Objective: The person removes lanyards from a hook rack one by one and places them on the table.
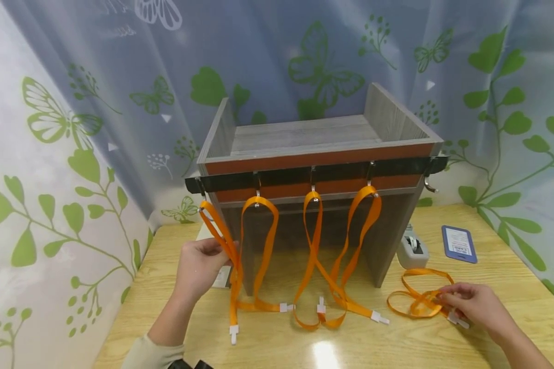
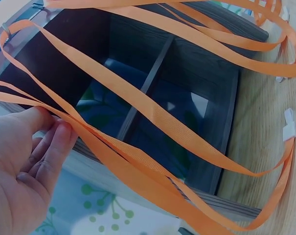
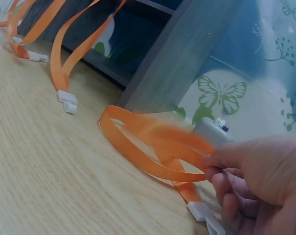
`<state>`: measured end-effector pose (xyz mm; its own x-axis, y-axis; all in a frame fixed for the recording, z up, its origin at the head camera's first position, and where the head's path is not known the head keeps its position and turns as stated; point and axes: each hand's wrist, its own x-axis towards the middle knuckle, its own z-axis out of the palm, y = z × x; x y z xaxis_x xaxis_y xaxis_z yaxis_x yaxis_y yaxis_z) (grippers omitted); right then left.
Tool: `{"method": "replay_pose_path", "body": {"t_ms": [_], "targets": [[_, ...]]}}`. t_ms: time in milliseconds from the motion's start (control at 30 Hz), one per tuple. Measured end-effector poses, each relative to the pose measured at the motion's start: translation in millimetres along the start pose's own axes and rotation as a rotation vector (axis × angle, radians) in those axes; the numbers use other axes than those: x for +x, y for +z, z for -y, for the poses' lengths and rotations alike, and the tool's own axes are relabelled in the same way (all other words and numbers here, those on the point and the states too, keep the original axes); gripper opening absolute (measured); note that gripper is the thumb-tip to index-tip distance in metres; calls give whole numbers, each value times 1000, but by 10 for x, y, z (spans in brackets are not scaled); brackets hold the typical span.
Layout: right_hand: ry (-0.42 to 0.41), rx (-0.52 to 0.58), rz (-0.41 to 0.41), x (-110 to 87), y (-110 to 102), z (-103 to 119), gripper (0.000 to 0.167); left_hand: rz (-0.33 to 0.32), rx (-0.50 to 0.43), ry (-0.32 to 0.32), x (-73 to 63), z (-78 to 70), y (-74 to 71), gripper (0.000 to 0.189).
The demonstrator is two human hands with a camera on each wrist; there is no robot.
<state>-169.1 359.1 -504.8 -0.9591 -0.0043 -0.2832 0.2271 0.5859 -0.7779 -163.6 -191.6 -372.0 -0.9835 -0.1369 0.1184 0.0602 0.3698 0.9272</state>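
Note:
Several orange lanyards with white plastic clips hang from metal hooks on a black bar (image 1: 283, 178) along the shelf front. At the far left, my left hand (image 1: 198, 269) pinches the strap of the leftmost lanyard (image 1: 234, 300) partway down. Its clip (image 1: 233, 331) dangles below the hand. Off to the right, my right hand (image 1: 477, 306) holds another orange lanyard (image 3: 133, 155) between thumb and fingers. This one lies in loose loops at the table surface, and its white clip (image 3: 200, 211) pokes out under the fingers. Bare metal shows on the rightmost hook (image 1: 430, 185).
A grey wooden shelf unit (image 1: 304, 134) stands on the light wood table (image 1: 378, 348). To its right are a small grey case (image 1: 411, 253) and a blue card holder (image 1: 459, 244). Something white (image 1: 205, 233) stands behind my left hand. Leaf-patterned curtains close off the back and sides.

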Motion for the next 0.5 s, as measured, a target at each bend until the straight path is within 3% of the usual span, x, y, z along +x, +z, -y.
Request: {"method": "replay_pose_path", "body": {"t_ms": [200,500], "targets": [[34,69,85,3,-29,-61,52,2,-4,14,-4,17,-5,19],[-5,120,85,-21,-73,-28,57,-1,-2,10,-4,20,-6,19]]}}
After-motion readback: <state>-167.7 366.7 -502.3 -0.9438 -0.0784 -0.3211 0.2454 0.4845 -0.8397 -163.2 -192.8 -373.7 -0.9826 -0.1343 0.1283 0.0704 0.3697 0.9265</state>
